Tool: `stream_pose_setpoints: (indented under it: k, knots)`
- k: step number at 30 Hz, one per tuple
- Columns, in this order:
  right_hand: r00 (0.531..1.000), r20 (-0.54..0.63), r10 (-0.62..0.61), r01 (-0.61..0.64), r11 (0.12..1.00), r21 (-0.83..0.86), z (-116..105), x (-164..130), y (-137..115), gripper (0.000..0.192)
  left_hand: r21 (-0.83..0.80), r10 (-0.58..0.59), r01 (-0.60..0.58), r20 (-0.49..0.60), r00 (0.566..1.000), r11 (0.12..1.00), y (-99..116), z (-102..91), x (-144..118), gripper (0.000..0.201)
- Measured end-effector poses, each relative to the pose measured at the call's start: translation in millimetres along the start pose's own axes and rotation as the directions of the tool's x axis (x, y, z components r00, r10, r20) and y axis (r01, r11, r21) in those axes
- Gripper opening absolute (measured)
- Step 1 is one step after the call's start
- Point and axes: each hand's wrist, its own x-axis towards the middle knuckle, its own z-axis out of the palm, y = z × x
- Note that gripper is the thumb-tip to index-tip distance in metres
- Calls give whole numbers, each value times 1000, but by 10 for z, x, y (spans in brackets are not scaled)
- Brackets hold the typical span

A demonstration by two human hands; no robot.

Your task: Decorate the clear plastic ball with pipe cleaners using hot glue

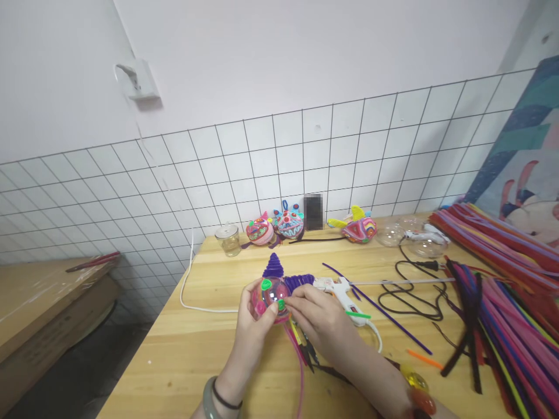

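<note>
My left hand [251, 320] is wrapped round a clear plastic ball [275, 295] trimmed with pink pipe cleaner and small green coils. Its thumb presses near a green pipe-cleaner coil [280, 304] on the ball's near side. The fingertips of my right hand [321, 317] pinch together at that coil, partly hiding it. Behind the ball stand a purple wound pipe-cleaner fin [273, 266] and a second purple piece [299, 283]. A pink pipe cleaner [300, 372] trails from beneath the ball toward the front. Beside my right hand lies a white glue gun [349, 299].
Finished pipe-cleaner fish [260, 231] and a glass jar [228, 240] stand along the back, with a decorated fish [360, 229] and clear plastic balls [391, 234] farther right. Pipe-cleaner bundles [515, 331] cover the right side. A black cord [410, 285] loops nearby.
</note>
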Motion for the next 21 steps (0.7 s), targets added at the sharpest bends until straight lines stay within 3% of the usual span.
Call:
stream_pose_setpoints:
  k: [12, 21]
  knots:
    - [995, -101, 8, 0, 997, 77, 36, 5, -7, 13, -12, 15, -16, -84, 996, 1000, -16, 54, -22, 52]
    - [992, -108, -66, 76, 993, 89, 28, 10, 14, 17, -5, 38, -39, -90, 995, 999, -57, 57, -19, 50]
